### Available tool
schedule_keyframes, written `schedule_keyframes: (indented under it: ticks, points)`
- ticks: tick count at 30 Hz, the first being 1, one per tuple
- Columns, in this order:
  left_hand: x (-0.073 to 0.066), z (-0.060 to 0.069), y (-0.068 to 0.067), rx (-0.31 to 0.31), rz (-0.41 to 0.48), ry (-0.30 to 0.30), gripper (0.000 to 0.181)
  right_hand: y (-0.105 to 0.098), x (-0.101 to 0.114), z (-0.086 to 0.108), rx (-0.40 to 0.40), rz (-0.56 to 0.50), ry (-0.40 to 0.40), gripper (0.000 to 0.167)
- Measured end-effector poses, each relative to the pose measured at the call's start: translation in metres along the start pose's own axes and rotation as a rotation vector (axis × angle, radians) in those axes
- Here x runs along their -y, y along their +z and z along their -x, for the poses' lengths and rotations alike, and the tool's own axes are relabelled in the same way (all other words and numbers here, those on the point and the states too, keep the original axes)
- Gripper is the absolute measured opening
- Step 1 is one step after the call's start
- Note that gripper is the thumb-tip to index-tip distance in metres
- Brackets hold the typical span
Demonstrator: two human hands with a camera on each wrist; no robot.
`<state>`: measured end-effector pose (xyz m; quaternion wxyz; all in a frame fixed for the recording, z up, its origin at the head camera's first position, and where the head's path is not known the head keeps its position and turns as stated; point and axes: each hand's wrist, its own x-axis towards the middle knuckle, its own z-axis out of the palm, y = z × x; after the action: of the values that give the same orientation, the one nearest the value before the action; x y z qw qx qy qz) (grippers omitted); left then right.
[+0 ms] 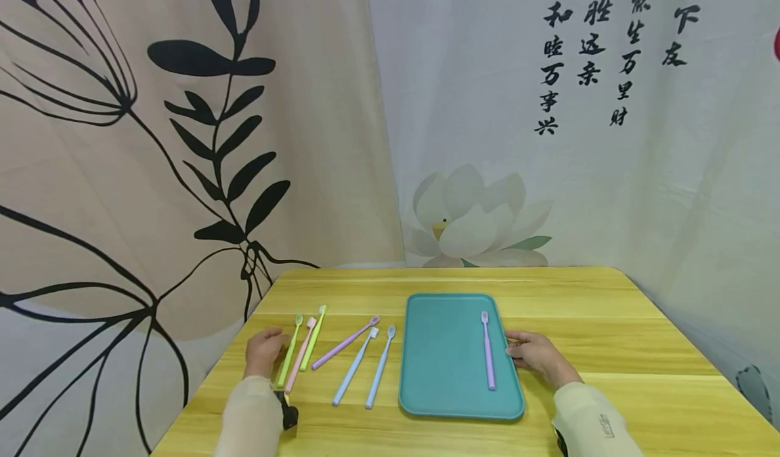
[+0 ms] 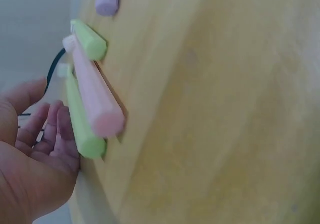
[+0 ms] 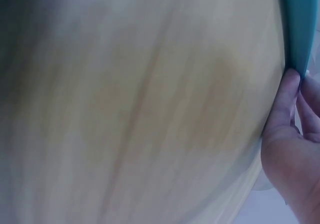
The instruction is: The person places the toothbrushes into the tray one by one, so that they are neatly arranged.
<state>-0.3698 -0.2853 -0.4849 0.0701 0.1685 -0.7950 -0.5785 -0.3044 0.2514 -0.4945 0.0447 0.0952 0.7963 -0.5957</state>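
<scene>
My left hand [image 1: 263, 353] rests on the table's left side with loosely bent fingers and nothing in them. Close beside it lies a green toothbrush [image 1: 289, 352]; in the left wrist view this green toothbrush [image 2: 82, 124] is next to the fingers. A pink toothbrush [image 1: 300, 357] and a second green toothbrush [image 1: 313, 338] follow to the right. My right hand [image 1: 539, 354] holds the right edge of a teal tray [image 1: 447, 355] between thumb and fingers. One purple toothbrush [image 1: 489, 355] lies on the tray, bristle end away from me.
Between the green toothbrushes and the tray lie another purple toothbrush [image 1: 344, 344] and two blue toothbrushes, one blue toothbrush [image 1: 355, 369] left of the other blue toothbrush [image 1: 380, 369]. All lie on a wooden table [image 1: 609, 409]. A printed curtain [image 1: 341, 139] hangs behind.
</scene>
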Motion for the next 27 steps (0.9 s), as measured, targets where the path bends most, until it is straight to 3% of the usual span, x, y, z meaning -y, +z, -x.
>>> schedule_keyframes:
  ticks: [3,10,22,27]
  points:
    - [0.004,0.0,-0.001,-0.004,0.017,-0.01,0.05,0.0,0.001,0.0,0.0,0.003,0.003,0.05]
    - [0.008,0.002,-0.003,0.051,0.031,-0.004,0.049,0.0,0.003,0.002,0.006,0.003,0.011,0.049]
    - [0.013,0.005,0.0,0.047,0.011,0.02,0.047,0.0,0.001,0.002,0.006,-0.003,0.003,0.048]
    - [0.012,0.005,0.002,0.03,-0.047,0.056,0.044,0.001,0.001,0.002,0.004,-0.01,0.008,0.049]
